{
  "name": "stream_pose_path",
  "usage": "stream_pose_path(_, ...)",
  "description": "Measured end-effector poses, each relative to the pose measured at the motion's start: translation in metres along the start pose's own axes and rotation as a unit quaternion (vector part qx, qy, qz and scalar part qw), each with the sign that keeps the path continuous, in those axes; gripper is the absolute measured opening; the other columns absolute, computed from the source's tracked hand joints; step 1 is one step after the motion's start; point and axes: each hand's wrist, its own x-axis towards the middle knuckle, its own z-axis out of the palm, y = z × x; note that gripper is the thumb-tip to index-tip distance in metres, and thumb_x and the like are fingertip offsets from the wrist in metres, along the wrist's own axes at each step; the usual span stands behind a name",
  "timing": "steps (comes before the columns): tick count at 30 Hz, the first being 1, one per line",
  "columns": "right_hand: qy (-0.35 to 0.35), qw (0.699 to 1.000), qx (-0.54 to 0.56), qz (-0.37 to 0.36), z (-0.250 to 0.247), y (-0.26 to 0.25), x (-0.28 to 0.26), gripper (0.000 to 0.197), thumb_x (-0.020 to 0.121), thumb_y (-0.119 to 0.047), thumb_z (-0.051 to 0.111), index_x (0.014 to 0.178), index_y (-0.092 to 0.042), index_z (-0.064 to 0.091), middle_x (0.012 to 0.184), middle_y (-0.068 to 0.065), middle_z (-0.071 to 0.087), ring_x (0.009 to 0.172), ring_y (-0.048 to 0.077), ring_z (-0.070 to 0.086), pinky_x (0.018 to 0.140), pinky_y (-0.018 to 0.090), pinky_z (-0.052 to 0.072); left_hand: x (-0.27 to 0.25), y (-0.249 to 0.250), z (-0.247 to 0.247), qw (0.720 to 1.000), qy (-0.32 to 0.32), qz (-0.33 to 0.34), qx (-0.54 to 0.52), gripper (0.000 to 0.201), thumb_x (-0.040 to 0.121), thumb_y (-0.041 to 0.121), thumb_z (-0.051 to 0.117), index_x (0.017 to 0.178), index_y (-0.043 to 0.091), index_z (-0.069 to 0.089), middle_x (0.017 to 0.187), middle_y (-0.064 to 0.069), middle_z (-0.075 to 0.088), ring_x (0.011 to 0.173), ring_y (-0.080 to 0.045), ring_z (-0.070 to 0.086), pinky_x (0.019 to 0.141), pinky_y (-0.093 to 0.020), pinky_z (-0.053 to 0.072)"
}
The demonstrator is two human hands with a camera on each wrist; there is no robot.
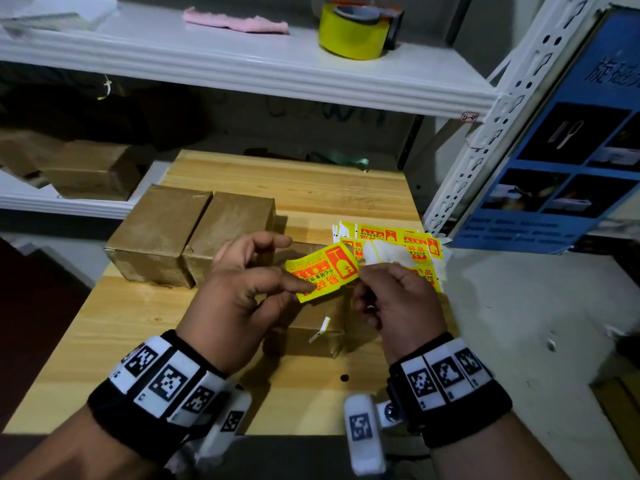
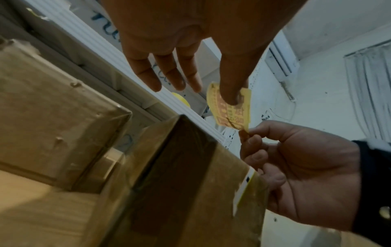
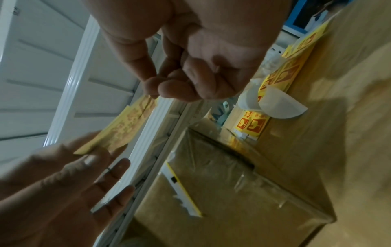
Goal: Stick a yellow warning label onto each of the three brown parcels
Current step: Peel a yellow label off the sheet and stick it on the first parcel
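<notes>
A yellow warning label [image 1: 323,271] with red print is stretched between my hands just above the nearest brown parcel [image 1: 311,332]. My left hand [image 1: 304,287] pinches its left end between thumb and forefinger, the other fingers straight. My right hand [image 1: 360,277] pinches its right corner [image 2: 246,131] with curled fingers. In the right wrist view the label [image 3: 127,127] hangs over that parcel [image 3: 232,183], which bears a torn white-and-yellow strip [image 3: 182,192]. Two more brown parcels [image 1: 159,233] [image 1: 230,230] stand side by side at the back left of the wooden table [image 1: 138,317].
A pile of yellow label sheets [image 1: 398,237] with curled white backing [image 1: 388,256] lies at the table's right edge. Above, a white shelf [image 1: 242,74] holds a yellow tape roll [image 1: 349,32] and pink cloth [image 1: 235,22]. A blue poster [image 1: 561,133] leans on the right. More boxes [image 1: 86,171] sit left.
</notes>
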Motion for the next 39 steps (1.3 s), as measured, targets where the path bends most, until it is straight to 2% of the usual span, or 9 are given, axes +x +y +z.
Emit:
stream_pose_path(4,0.013,0.997,-0.040,-0.068,0.002,0.006,0.003,0.036,0.090,-0.009,0.068,0.058,-0.025,0.072,0.053,-0.003,0.060,0.049,0.013,0.050,0.048,0.021,0.038,0.001,-0.002,0.001,0.996,0.009,-0.072,-0.055,0.023,0.080,0.025,0.068,0.097,0.033,0.081,0.112,0.014,0.070,0.112,-0.015,0.064,0.093,-0.045,0.054)
stream_pose_path(10,0.008,0.995,-0.065,-0.070,0.006,0.010,0.004,0.031,0.086,-0.008,0.074,0.059,-0.024,0.073,0.051,-0.003,0.058,0.051,0.013,0.049,0.050,0.025,0.038,0.008,0.007,0.001,0.977,0.068,-0.161,-0.119,0.012,0.081,0.009,0.082,0.089,0.017,0.078,0.083,0.006,0.076,0.077,0.003,0.069,0.062,-0.008,0.050)
stream_pose_path(16,-0.007,0.992,-0.083,-0.092,0.009,0.011,0.001,0.026,0.085,-0.008,0.076,0.062,-0.019,0.071,0.048,-0.008,0.055,0.048,0.005,0.044,0.049,0.016,0.037,0.014,-0.006,0.000,0.929,0.094,-0.253,-0.255,0.032,0.078,-0.009,0.076,0.098,0.009,0.060,0.064,0.001,0.068,0.067,-0.016,0.066,0.075,-0.037,0.055)
stream_pose_path(20,0.017,0.988,-0.104,-0.109,0.009,0.013,0.005,0.020,0.089,-0.011,0.073,0.070,-0.017,0.072,0.049,-0.016,0.059,0.049,-0.002,0.049,0.053,0.011,0.039,0.012,0.000,-0.003,0.949,0.040,-0.266,-0.163,0.021,0.080,-0.003,0.078,0.092,0.010,0.067,0.068,-0.012,0.072,0.065,-0.020,0.070,0.062,-0.025,0.056)
stream_pose_path(22,0.024,0.986,-0.117,-0.116,0.011,0.014,0.007,0.018,0.089,-0.014,0.073,0.072,-0.020,0.072,0.053,-0.017,0.064,0.052,-0.005,0.053,0.056,0.009,0.041,0.009,0.003,-0.003,0.961,0.018,-0.256,-0.099,0.020,0.079,0.006,0.082,0.088,0.013,0.065,0.073,-0.012,0.074,0.068,-0.021,0.073,0.061,-0.025,0.059)
stream_pose_path(25,0.033,0.982,-0.133,-0.133,0.015,0.014,0.012,0.017,0.090,-0.017,0.074,0.073,-0.020,0.072,0.063,-0.007,0.069,0.057,-0.003,0.056,0.058,0.008,0.043,0.005,0.006,-0.002,0.974,-0.016,-0.224,-0.012,0.023,0.078,0.021,0.084,0.083,0.022,0.061,0.073,0.003,0.074,0.069,-0.017,0.072,0.068,-0.042,0.060)
stream_pose_path(29,0.040,0.969,-0.173,-0.172,0.022,0.014,0.018,0.022,0.089,-0.019,0.074,0.068,-0.026,0.069,0.077,0.004,0.075,0.068,0.007,0.065,0.063,0.010,0.046,0.004,0.010,0.001,0.985,-0.034,-0.156,0.069,0.024,0.079,0.029,0.079,0.079,0.027,0.055,0.070,0.009,0.068,0.068,-0.004,0.064,0.062,-0.033,0.049)
stream_pose_path(35,0.023,0.954,-0.221,-0.202,0.027,0.016,0.027,0.032,0.088,-0.020,0.073,0.063,-0.039,0.065,0.073,-0.018,0.070,0.065,0.001,0.060,0.067,0.021,0.049,0.006,0.005,0.009,0.982,-0.093,-0.102,0.129,0.017,0.085,0.035,0.066,0.086,0.033,0.050,0.073,0.013,0.060,0.075,-0.005,0.057,0.076,-0.039,0.044)
stream_pose_path(39,0.026,0.954,-0.234,-0.183,0.027,0.020,0.033,0.033,0.088,-0.019,0.073,0.062,-0.037,0.064,0.060,-0.031,0.062,0.060,-0.004,0.058,0.061,0.015,0.043,0.007,0.001,0.013,0.980,-0.104,-0.078,0.153,0.010,0.083,0.040,0.059,0.087,0.034,0.051,0.072,0.014,0.059,0.073,-0.011,0.056,0.077,-0.037,0.042)
